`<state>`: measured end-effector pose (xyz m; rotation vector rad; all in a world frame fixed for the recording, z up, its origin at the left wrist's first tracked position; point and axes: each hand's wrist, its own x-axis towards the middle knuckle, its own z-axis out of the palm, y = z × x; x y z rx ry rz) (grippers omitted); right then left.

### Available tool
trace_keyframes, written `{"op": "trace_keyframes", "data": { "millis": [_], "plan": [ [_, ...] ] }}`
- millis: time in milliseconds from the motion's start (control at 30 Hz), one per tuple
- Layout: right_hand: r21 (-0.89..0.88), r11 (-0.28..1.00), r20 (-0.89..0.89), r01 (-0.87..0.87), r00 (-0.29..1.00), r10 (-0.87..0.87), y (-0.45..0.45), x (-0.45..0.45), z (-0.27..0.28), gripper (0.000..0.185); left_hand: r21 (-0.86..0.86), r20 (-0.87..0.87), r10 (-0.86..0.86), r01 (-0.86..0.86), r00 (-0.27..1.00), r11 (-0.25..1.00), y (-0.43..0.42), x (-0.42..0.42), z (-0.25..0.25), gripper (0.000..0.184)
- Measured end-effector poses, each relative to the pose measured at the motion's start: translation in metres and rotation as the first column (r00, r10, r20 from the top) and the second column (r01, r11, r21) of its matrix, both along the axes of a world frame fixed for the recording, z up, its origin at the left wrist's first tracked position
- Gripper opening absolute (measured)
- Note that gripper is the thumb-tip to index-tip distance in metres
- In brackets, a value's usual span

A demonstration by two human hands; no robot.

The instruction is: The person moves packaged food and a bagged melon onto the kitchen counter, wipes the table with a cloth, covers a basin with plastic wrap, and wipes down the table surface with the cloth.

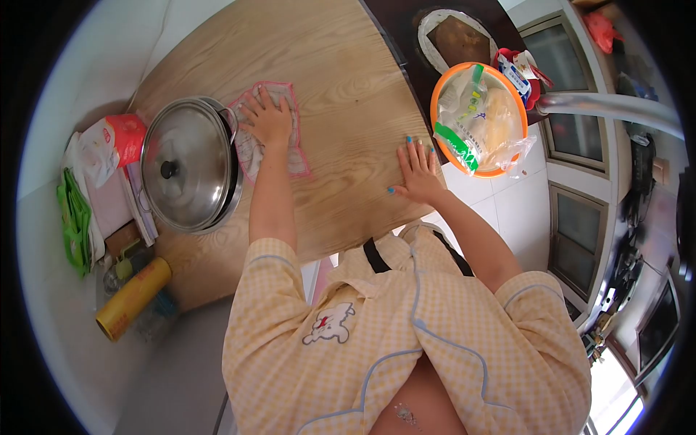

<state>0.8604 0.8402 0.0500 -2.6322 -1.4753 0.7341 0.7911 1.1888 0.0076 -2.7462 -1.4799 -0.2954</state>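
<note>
A pink-edged cloth [296, 154] lies spread on the wooden table [341, 80]. My left hand [268, 122] presses flat on it with the fingers apart, just right of a large steel pot with a lid [187, 163]. Near the table's right edge, my right hand [418, 174] rests palm down on the bare wood, fingers spread, with blue nails showing. An orange-rimmed basket [436, 109] with plastic bags in it is a little to the right of that hand.
Left of the pot are a red and white package [123, 141], a green bag [74, 221] and a yellow roll [134, 299]. A dark surface at the top right bears a round mat [429, 45] and a red container [533, 94]. A metal bar [616, 106] extends rightward.
</note>
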Motion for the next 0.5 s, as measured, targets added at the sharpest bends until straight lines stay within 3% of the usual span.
{"op": "trace_keyframes", "data": {
  "millis": [167, 500],
  "plan": [
    [-0.006, 1.0, -0.01, -0.011, 1.0, 0.011, -0.001, 0.002, 0.001, 0.091, 0.02, -0.05, -0.037, 0.038, 0.998, 0.999, -0.025, -0.014, 0.004, 0.06],
    [0.018, 0.999, -0.026, -0.039, 0.999, 0.039, -0.003, 0.002, -0.003, 0.093, 0.009, 0.001, -0.058, 0.058, 0.998, 0.998, -0.152, -0.073, 0.018, 0.06]
  ]
}}
